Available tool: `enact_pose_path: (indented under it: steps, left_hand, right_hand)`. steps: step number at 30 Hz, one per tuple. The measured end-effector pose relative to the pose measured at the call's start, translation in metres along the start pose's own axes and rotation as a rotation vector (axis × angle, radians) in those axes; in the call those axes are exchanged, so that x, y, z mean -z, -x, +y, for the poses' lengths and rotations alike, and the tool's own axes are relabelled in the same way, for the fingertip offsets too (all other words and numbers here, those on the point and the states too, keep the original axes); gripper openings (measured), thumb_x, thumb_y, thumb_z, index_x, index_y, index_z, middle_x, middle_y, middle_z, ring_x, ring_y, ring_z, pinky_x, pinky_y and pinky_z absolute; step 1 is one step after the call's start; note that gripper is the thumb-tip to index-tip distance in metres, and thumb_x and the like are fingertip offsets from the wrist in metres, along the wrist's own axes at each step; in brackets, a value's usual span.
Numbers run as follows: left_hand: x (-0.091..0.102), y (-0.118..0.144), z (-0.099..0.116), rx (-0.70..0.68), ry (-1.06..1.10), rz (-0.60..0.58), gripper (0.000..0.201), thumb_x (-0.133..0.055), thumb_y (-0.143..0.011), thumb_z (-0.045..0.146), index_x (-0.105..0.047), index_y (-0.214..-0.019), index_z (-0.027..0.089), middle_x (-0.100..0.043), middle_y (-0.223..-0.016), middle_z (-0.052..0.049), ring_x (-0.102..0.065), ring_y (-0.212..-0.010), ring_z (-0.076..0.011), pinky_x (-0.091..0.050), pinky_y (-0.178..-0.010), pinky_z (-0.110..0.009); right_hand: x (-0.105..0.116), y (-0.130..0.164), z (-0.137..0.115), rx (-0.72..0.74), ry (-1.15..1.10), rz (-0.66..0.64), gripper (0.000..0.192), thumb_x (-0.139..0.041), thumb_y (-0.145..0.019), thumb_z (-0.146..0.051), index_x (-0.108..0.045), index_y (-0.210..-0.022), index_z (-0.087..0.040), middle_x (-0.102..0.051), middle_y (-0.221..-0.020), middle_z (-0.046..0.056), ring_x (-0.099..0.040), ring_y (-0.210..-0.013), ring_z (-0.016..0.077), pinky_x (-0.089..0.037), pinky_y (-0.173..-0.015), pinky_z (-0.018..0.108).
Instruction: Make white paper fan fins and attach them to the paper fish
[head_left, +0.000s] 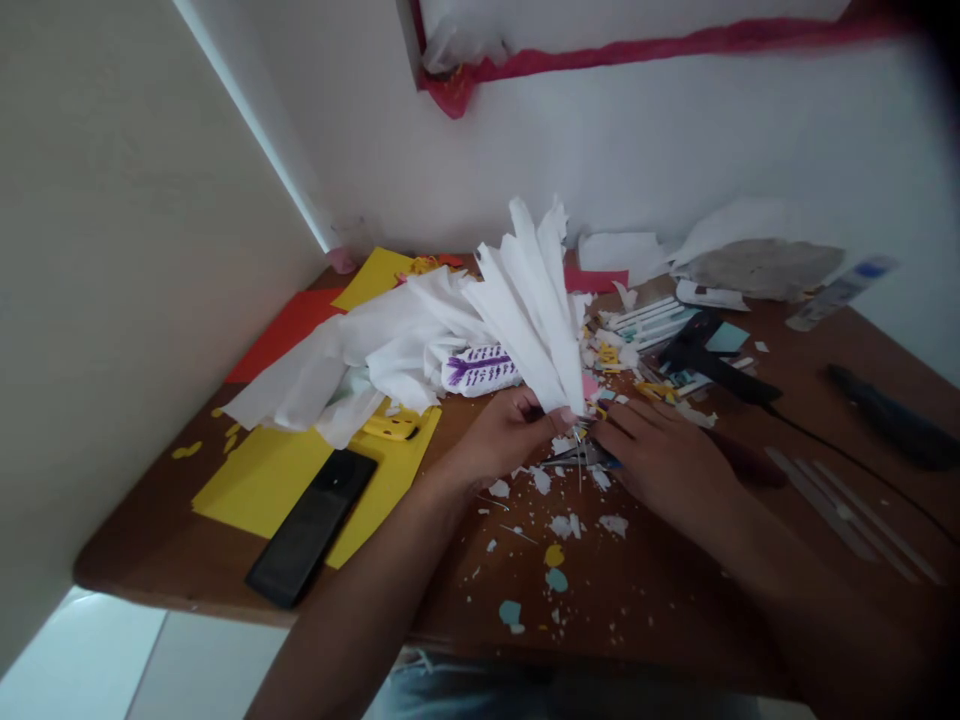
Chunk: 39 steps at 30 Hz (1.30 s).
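My left hand (pixel 517 430) is closed, pinching the gathered base of a fan of pleated white paper (pixel 529 310). The paper stands upright, its loose strips spreading toward the wall. Below the pinch a thin wire (pixel 580 475) hangs down. My right hand (pixel 660 455) comes in from the other side, its curled fingers at the base of the paper; what they grip is hidden. Just under the fingertips is a pair of pliers (pixel 574 457) with a blue handle, partly covered by my right hand.
White sheets (pixel 337 360), a white piece with purple writing (pixel 480 368) and yellow card (pixel 255 480) with a black phone (pixel 311 525) lie left. Right are a black glue gun (pixel 720 370) with its cord, glue sticks (pixel 649 315) and a dark tool (pixel 885 415). Paper scraps (pixel 562 525) litter the front.
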<state>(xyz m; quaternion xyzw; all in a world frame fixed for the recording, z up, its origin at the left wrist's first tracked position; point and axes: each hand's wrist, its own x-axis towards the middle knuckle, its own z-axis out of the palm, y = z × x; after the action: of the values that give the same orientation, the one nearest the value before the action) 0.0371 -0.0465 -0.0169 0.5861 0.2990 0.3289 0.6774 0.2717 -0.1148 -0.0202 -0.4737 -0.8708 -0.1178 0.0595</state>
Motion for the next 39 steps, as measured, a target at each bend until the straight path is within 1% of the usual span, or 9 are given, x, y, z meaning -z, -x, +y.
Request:
enact_pose_path:
  steps: [6, 11, 15, 18, 21, 26, 30, 36, 39]
  left_hand:
    - [0.002, -0.001, -0.002, 0.013, 0.019, 0.061, 0.04, -0.088, -0.085, 0.055, -0.082, -0.1, 0.018, -0.08, -0.097, -0.007, -0.068, -0.093, -0.0221, -0.053, -0.09, -0.035]
    - [0.009, -0.002, 0.0, 0.014, -0.018, 0.131, 0.041, -0.088, -0.086, 0.056, -0.077, -0.093, 0.017, -0.075, -0.088, -0.005, -0.064, -0.085, -0.0189, -0.051, -0.083, -0.032]
    - [0.012, -0.001, 0.001, 0.027, -0.051, 0.084, 0.041, -0.086, -0.087, 0.056, -0.074, -0.087, 0.017, -0.071, -0.082, -0.003, -0.06, -0.078, -0.016, -0.049, -0.078, -0.03]
    - [0.012, 0.0, 0.002, 0.034, -0.047, 0.046, 0.039, -0.085, -0.09, 0.054, -0.075, -0.094, 0.017, -0.072, -0.087, -0.004, -0.06, -0.08, -0.016, -0.048, -0.078, -0.03]
    - [0.011, 0.001, 0.002, 0.023, -0.058, 0.041, 0.038, -0.083, -0.091, 0.054, -0.077, -0.097, 0.017, -0.074, -0.092, -0.006, -0.062, -0.084, -0.018, -0.049, -0.08, -0.031]
    - [0.013, -0.001, 0.002, 0.016, -0.093, 0.058, 0.041, -0.082, -0.091, 0.057, -0.076, -0.093, 0.017, -0.073, -0.086, -0.005, -0.062, -0.082, -0.0187, -0.05, -0.079, -0.032]
    - [0.013, -0.001, 0.002, 0.003, -0.118, 0.064, 0.04, -0.08, -0.092, 0.057, -0.077, -0.094, 0.017, -0.073, -0.085, -0.006, -0.065, -0.086, -0.0215, -0.052, -0.084, -0.034]
    - [0.008, -0.002, 0.001, -0.036, -0.15, -0.043, 0.031, -0.077, -0.096, 0.05, -0.083, -0.11, 0.023, -0.081, -0.11, -0.008, -0.07, -0.107, -0.0266, -0.053, -0.1, -0.038]
    - [0.007, -0.004, -0.002, -0.062, -0.159, -0.086, 0.03, -0.076, -0.097, 0.049, -0.083, -0.114, 0.025, -0.082, -0.115, -0.007, -0.071, -0.109, -0.0269, -0.053, -0.104, -0.04]
  right_hand:
    - [0.0, -0.001, 0.001, 0.026, -0.032, -0.015, 0.021, -0.065, -0.095, -0.007, -0.071, -0.109, -0.021, -0.072, -0.111, 0.011, -0.065, -0.108, 0.0315, -0.047, -0.098, 0.043]
    - [-0.011, 0.003, 0.011, -0.017, -0.025, -0.046, 0.038, -0.062, -0.096, -0.005, -0.07, -0.132, -0.017, -0.073, -0.123, 0.015, -0.064, -0.118, 0.0349, -0.049, -0.104, 0.048]
    - [-0.016, 0.008, 0.021, -0.05, 0.011, -0.032, 0.047, -0.056, -0.096, -0.001, -0.067, -0.14, -0.013, -0.075, -0.126, 0.017, -0.067, -0.12, 0.0358, -0.05, -0.108, 0.05]
    - [-0.013, 0.011, 0.031, -0.059, 0.016, -0.015, 0.049, -0.052, -0.094, 0.002, -0.068, -0.137, -0.012, -0.077, -0.122, 0.017, -0.07, -0.114, 0.0348, -0.051, -0.106, 0.05]
    - [-0.007, 0.012, 0.038, -0.043, -0.045, 0.023, 0.049, -0.053, -0.093, 0.0, -0.068, -0.137, -0.014, -0.076, -0.128, 0.017, -0.07, -0.12, 0.0342, -0.052, -0.106, 0.047]
    - [-0.009, 0.014, 0.035, 0.006, -0.144, -0.009, 0.052, -0.059, -0.092, -0.005, -0.065, -0.142, -0.016, -0.075, -0.136, 0.017, -0.07, -0.122, 0.0331, -0.055, -0.104, 0.046]
    - [-0.017, 0.014, 0.031, 0.034, -0.163, -0.036, 0.048, -0.055, -0.095, -0.002, -0.068, -0.139, -0.017, -0.076, -0.133, 0.016, -0.072, -0.118, 0.0315, -0.056, -0.102, 0.046]
    - [-0.019, 0.011, 0.027, 0.063, -0.204, -0.061, 0.046, -0.054, -0.097, -0.003, -0.067, -0.139, -0.016, -0.076, -0.131, 0.016, -0.073, -0.117, 0.0314, -0.057, -0.1, 0.047]
    - [-0.017, 0.01, 0.022, 0.065, -0.224, -0.059, 0.046, -0.054, -0.097, -0.002, -0.068, -0.138, -0.018, -0.076, -0.133, 0.015, -0.072, -0.119, 0.0309, -0.057, -0.101, 0.048]
